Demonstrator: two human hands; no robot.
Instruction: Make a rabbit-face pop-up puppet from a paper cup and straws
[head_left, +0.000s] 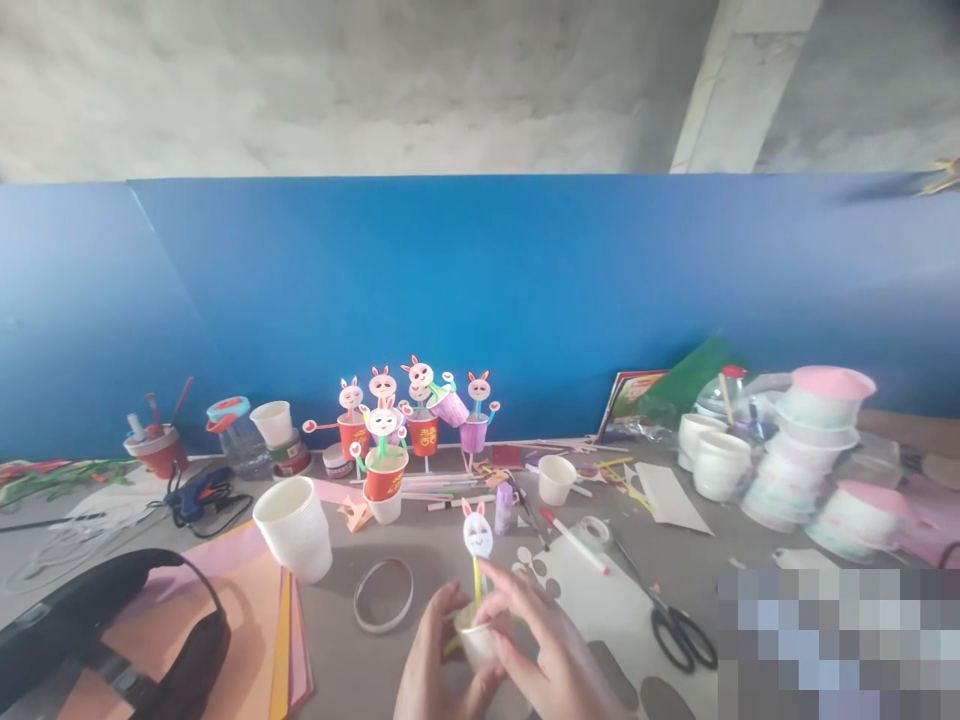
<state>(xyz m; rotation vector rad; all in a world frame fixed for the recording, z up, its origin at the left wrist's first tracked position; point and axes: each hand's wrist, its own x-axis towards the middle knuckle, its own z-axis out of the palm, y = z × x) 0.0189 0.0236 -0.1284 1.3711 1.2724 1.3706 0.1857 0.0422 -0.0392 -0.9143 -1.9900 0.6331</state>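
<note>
Head view showed a small white cup [478,640] low at the table's near edge, a yellow stick with a paper rabbit face [478,533] rising from it. Left hand [435,655] gripped the cup; right hand [544,640] fingers pinched its rim. Seating the stick seemed under way; next called for steadying it upright.
</note>
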